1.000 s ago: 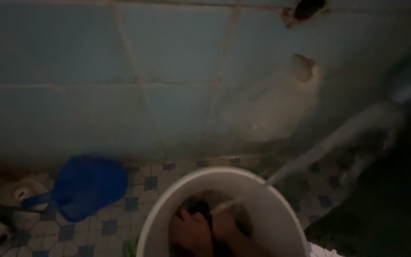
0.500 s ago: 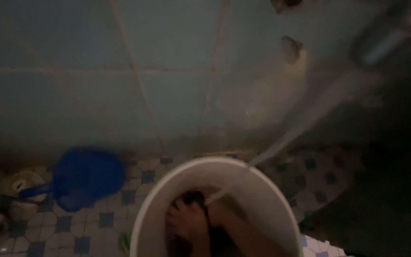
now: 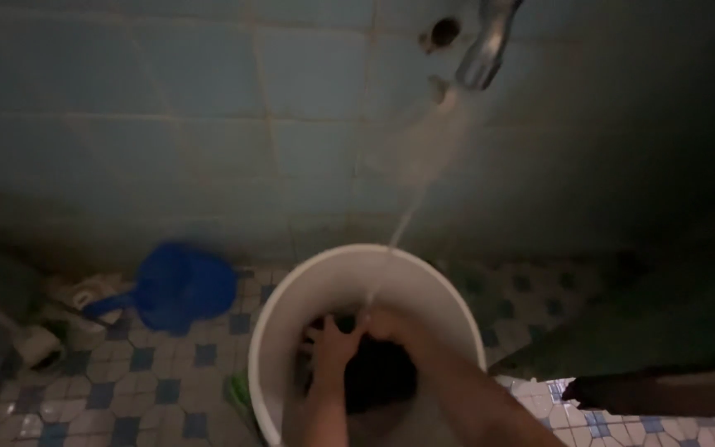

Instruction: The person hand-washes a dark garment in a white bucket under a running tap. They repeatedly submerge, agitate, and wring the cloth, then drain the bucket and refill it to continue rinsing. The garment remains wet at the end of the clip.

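Both hands are down inside the white bucket (image 3: pixel 291 290) — the left hand (image 3: pixel 334 343) with fingers spread on the dark cloth's (image 3: pixel 378 372) left edge, the right hand (image 3: pixel 391 327) at its far side, its grip unclear — under the tap's (image 3: pixel 486 45) water stream (image 3: pixel 403 223).

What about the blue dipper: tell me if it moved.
No. The blue dipper keeps its handle at the pale clutter by the wall; only the view shifted.
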